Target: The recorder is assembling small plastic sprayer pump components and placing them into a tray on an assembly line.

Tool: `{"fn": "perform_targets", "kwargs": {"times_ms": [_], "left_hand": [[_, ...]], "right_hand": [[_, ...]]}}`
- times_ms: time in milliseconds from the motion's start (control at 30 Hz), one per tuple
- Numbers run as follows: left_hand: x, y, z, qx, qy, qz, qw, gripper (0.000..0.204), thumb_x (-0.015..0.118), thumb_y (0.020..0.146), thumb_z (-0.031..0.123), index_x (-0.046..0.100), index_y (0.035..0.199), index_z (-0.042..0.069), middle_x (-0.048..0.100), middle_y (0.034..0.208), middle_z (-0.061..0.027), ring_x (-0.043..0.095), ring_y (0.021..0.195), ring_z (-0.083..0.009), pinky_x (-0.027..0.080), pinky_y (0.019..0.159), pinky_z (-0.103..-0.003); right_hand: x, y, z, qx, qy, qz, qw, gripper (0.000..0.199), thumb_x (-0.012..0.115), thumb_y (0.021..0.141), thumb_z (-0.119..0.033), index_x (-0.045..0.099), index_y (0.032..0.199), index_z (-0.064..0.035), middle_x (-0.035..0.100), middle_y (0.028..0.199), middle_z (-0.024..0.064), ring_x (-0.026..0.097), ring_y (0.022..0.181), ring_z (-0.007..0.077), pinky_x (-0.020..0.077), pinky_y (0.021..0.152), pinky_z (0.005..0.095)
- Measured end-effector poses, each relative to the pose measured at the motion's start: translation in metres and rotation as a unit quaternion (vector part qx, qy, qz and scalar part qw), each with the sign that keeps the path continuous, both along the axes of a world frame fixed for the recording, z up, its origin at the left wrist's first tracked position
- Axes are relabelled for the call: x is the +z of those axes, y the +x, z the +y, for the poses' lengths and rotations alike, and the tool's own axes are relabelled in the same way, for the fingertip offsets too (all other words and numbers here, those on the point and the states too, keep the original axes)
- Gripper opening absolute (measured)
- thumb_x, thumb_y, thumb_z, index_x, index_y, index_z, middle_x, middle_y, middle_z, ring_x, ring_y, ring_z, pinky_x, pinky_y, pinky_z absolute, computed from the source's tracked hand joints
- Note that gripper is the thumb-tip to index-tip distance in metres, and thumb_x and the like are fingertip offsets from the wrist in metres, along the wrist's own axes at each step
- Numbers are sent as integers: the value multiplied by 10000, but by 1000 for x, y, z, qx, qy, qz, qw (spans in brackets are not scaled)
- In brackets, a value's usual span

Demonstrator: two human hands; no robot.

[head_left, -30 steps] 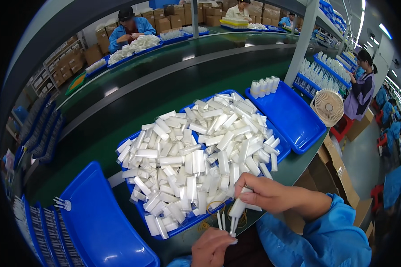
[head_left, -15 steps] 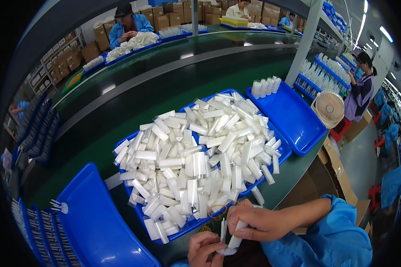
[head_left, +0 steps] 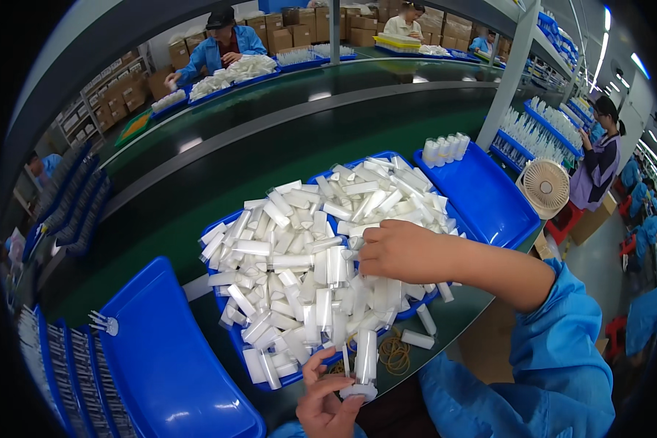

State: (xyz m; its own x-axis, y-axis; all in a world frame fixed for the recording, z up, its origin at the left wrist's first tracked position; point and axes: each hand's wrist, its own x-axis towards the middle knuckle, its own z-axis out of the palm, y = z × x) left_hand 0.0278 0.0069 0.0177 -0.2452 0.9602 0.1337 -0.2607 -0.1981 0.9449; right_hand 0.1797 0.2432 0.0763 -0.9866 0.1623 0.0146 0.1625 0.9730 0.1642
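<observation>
Down near our lap, we are pinching one clear tube (head_left: 366, 356) upright in our left hand (head_left: 328, 405); our right hand (head_left: 398, 252) is digging, fingers curled, into the white pile (head_left: 306, 255); tubes could be sliding off the blue tray (head_left: 235, 343).

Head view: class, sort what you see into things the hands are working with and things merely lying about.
In use: left hand holding upright clear tube; right hand on tube pile.
Lying about: rubber bands; fan; empty blue tray.

Green conveyor belt (head_left: 285, 139), ceiling strip lights (head_left: 604, 40)
</observation>
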Motion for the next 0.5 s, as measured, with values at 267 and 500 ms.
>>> {"fn": "perform_targets", "kwargs": {"times_ms": [267,500], "left_hand": [[8,-6,10,49,120,163,978,358,749,707,252,615,944,19,572,1036,-161,461,1081,-334,311,948,-462],[14,-8,19,1,164,342,925,184,658,682,67,664,866,80,640,792,-63,538,909,-265,300,922,-466]], "right_hand": [[19,-12,-44,-209,-620,253,713,400,559,843,-98,396,1208,-80,524,854,52,542,645,128,456,593,268],[1,-5,-56,-193,-852,249,417,502,558,886,-145,337,1335,-99,514,982,22,512,819,66,428,696,226]]}}
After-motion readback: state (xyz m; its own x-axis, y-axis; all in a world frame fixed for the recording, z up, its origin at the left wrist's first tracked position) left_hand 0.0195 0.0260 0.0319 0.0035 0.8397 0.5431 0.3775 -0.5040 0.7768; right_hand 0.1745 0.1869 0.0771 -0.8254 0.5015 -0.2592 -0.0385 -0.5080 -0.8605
